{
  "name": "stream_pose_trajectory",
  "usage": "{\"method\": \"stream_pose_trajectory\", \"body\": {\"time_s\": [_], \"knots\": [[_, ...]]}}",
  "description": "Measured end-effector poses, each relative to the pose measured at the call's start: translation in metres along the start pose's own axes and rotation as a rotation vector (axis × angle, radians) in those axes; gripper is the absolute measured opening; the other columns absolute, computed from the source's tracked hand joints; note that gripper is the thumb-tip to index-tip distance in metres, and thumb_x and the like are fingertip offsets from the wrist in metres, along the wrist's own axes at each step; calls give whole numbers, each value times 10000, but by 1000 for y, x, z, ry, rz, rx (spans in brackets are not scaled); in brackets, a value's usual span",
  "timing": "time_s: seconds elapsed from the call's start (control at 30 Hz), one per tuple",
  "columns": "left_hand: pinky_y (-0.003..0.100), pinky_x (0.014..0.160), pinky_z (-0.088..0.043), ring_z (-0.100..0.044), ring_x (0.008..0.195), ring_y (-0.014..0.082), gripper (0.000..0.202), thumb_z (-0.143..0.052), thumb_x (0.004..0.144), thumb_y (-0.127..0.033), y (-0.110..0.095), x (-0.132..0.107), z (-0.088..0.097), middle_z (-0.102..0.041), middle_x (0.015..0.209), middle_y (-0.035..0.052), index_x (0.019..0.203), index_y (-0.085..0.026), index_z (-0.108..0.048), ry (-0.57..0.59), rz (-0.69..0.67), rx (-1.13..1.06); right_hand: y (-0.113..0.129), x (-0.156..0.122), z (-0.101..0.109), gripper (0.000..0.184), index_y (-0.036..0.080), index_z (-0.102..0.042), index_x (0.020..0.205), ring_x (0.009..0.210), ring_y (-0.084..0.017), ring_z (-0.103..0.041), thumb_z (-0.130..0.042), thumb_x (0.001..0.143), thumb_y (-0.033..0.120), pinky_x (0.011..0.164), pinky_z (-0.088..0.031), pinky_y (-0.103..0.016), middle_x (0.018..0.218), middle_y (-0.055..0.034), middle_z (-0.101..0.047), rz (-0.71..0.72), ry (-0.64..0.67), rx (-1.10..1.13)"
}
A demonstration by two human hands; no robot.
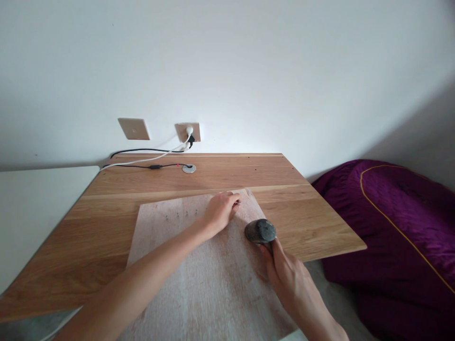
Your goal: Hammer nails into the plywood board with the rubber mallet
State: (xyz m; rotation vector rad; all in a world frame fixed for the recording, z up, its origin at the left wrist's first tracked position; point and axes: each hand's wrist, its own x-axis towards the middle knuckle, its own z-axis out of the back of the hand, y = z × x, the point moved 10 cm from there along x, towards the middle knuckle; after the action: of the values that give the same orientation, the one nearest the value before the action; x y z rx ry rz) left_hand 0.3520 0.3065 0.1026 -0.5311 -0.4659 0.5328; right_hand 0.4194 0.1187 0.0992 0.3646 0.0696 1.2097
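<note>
My left hand (221, 209) is closed in a pinch near the far right corner of a pale wooden board (185, 265). Between its fingertips is a small nail (239, 203), partly hidden by the fingers. My right hand (284, 265) grips a mallet with a dark, cylindrical head (260, 231). The mallet head is over the right part of the board, nearer to me than the left hand; its handle is mostly hidden in my grip. Left of my left hand, several small nails (186, 213) stand in a row in the board.
The board lies on a brown wooden table (305, 208) against a white wall. Cables run from a wall socket (188, 132) past a round cable grommet (189, 168). A white surface (42, 203) adjoins at left. A purple cloth-covered thing (391, 237) stands beyond the right edge.
</note>
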Motion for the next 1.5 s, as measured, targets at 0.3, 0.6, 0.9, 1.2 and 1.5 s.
{"method": "stream_pose_trajectory", "body": {"time_s": [0.3, 0.6, 0.9, 1.2, 1.5], "knots": [[295, 827, -552, -734, 868, 189, 301, -622, 860, -59, 13, 0, -4, -788, 920, 33, 1121, -190, -691, -54, 81, -203, -6, 43, 16, 323, 223, -612, 1090, 730, -292, -752, -348, 1070, 408, 586, -392, -324, 786, -81, -760, -25, 77, 100], [330, 861, -564, -724, 921, 199, 383, -659, 874, -97, 16, 0, -7, -778, 1008, 57, 1245, -189, -644, -71, 86, -146, 12, 95, 29, 260, 202, -623, 1070, 654, -239, -711, -399, 1079, 334, 549, -270, -290, 796, -85, -765, 17, 83, -71], [344, 840, -566, -749, 922, 229, 536, -600, 891, -100, 18, 0, -9, -802, 983, 67, 1422, -140, -542, -48, 84, -196, 14, 96, 17, 256, 186, -622, 1079, 685, -240, -725, -407, 1098, 325, 555, -231, -293, 842, -102, -782, 37, 141, -191], [351, 853, -554, -749, 962, 245, 598, -550, 891, -97, 20, 1, -14, -809, 1026, 90, 1483, -129, -474, -45, 67, -186, 25, 96, 20, 290, 190, -639, 1119, 643, -231, -712, -392, 1107, 342, 552, -215, -296, 846, -105, -788, 5, 133, -283], [371, 849, -549, -741, 964, 266, 617, -519, 884, -147, 23, 1, -17, -800, 1014, 73, 1498, -169, -460, -47, 69, -224, 20, 96, 17, 287, 206, -645, 1123, 658, -250, -714, -400, 1095, 353, 555, -235, -291, 833, -115, -779, -11, 136, -298]]}}
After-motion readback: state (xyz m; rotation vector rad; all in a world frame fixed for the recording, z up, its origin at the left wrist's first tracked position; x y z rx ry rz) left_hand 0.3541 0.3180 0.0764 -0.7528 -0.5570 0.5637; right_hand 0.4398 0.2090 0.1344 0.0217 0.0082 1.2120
